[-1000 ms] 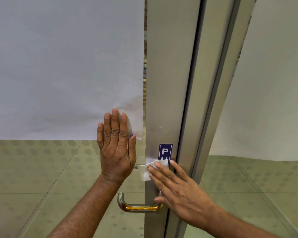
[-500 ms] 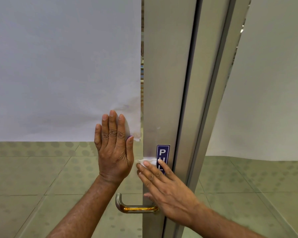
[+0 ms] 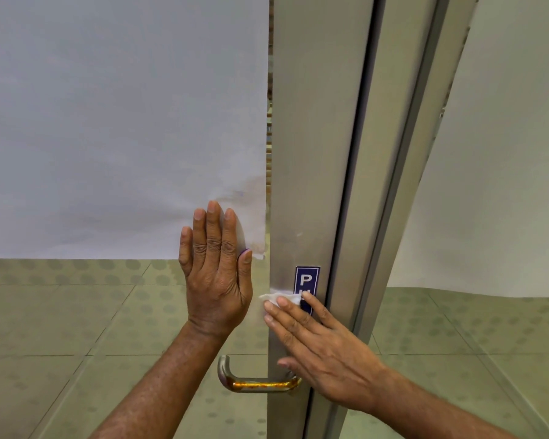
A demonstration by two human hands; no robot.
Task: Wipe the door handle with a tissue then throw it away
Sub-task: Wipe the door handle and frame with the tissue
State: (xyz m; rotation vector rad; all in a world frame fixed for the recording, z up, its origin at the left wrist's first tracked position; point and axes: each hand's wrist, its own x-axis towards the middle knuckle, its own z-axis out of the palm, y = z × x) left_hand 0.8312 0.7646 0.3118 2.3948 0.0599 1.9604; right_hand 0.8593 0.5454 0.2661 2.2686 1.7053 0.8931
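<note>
- At the metal stile of the glass door, your right hand (image 3: pixel 324 350) lies flat, fingers extended and loosely together, pressing a small crumpled white tissue (image 3: pixel 281 297) against the brushed grey aluminium door frame (image 3: pixel 311 153).
- Tissue position: under your right fingertips, at the frame's left edge, its left corner overhanging onto the glass. It is just left of the blue rectangular sign with white letters (image 3: pixel 306 285), whose lower part your fingers cover.
- Curved steel door handle with an amber-tinted bar (image 3: pixel 254 380): low on the frame, projecting left over the glass. Your right thumb sits just above its right end; whether it touches the handle cannot be told. The tissue is well above the handle, not touching it.
- Your left hand (image 3: pixel 217 277) is pressed flat on the glass pane with white frosted film (image 3: pixel 108 122), fingers straight up and close together, thumb alongside. It holds nothing.
- Film's lower right corner, beside your left index finger, is frayed and stained.
- Room: a narrow gap of glass separates your two hands; open glass lies left of the handle's bend and below your left wrist.
- Dark vertical seam runs along the frame's right edge, beside a second frame member (image 3: pixel 403 185).
</note>
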